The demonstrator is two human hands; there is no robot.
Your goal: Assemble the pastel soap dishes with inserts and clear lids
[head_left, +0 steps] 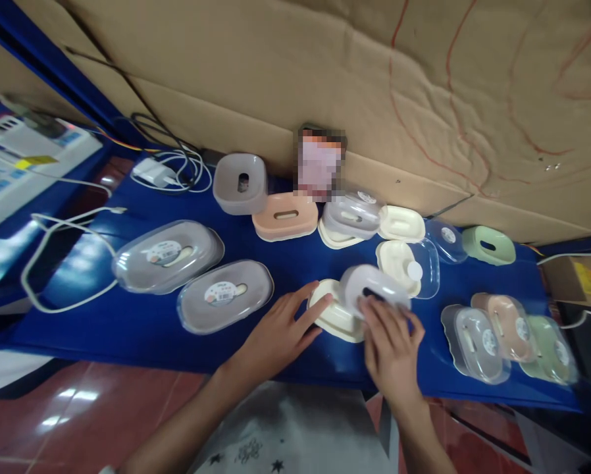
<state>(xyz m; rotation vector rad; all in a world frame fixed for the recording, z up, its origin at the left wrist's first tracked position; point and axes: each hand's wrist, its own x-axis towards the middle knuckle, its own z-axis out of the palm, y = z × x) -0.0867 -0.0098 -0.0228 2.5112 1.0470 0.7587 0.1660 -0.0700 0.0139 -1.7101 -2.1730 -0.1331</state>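
Note:
On a blue table [142, 322] lie many oval plastic soap boxes. My left hand [280, 332] rests flat with its fingertips on a cream box base [335, 316] near the front edge. My right hand [391, 342] grips a grey inner tray [372, 284] that is tilted over that cream base. The picture is blurred around my hands.
Two closed grey boxes with clear lids [170, 253] [225, 294] lie to the left. Grey, pink, cream and green parts [285, 215] line the cardboard wall behind. Closed boxes [507, 332] sit at the right. Cables and a white charger [152, 171] lie at the back left.

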